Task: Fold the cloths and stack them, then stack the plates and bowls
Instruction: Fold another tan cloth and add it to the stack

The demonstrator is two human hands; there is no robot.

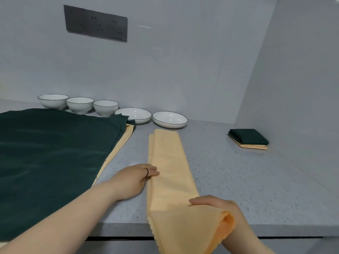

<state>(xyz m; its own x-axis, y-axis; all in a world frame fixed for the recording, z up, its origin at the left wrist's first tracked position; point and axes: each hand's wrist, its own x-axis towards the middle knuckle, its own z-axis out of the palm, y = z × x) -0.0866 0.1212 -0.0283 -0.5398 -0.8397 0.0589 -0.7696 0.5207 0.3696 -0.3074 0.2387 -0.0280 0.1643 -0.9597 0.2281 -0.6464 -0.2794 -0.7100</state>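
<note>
On the counter (238, 180) before you, the spread cloth (45, 153) covers the left side. It lies on an under cloth (117, 149) whose edge shows along its right side. Just right of these, the folded strip (168, 162) runs from the front edge toward the back wall. Your left hand (135, 178) touches its left edge, and your right hand (220, 208) holds its near end past the counter's front. Along the back, the row of bowls (80, 105) stands at the left, with the first plate (134, 115) and then the second plate (170, 119) to its right. The folded stack (248, 139) sits far right, well apart.

Long folded yellow cloth (170, 171) centre, green cloth (51, 153) spread left, folded stack (248, 139) far right, three bowls (80, 105), two plates (170, 119) behind
</note>
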